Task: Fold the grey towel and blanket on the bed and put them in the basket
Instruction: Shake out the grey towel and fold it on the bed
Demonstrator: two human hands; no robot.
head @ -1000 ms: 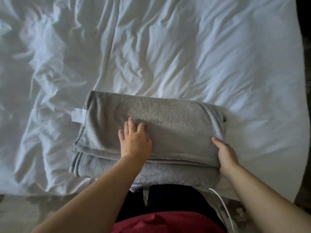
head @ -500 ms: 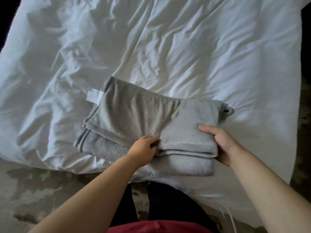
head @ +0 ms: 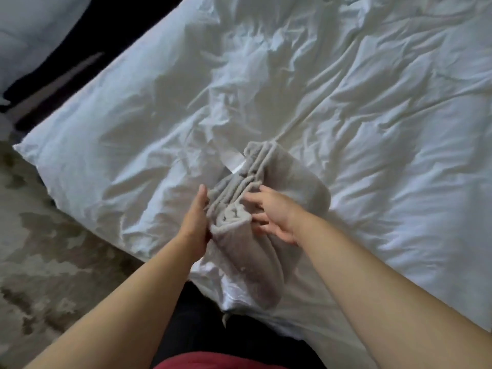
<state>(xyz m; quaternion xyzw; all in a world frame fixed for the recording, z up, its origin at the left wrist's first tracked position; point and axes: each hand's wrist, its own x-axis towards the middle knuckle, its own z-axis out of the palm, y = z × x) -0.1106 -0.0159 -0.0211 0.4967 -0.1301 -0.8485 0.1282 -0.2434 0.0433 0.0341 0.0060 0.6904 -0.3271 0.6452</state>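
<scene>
Folded grey blanket (head: 292, 187) is held on edge over the white duvet's (head: 346, 102) near corner. Left hand (head: 195, 219) lies flat and right hand (head: 274, 214) is spread; both press its sides. White tag (head: 235, 163): text unreadable. Patterned carpet (head: 53, 249) lies left.

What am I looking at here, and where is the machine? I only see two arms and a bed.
There is no machine: a person wears a camera on the head, so this single picture looks down their own arms. The left hand and right hand press a folded grey cloth between them, its stacked edges turned towards the camera, a white label at its far end. Beneath lies a bed with a crumpled white sheet; patterned floor shows on the left. No basket is in view.
</scene>
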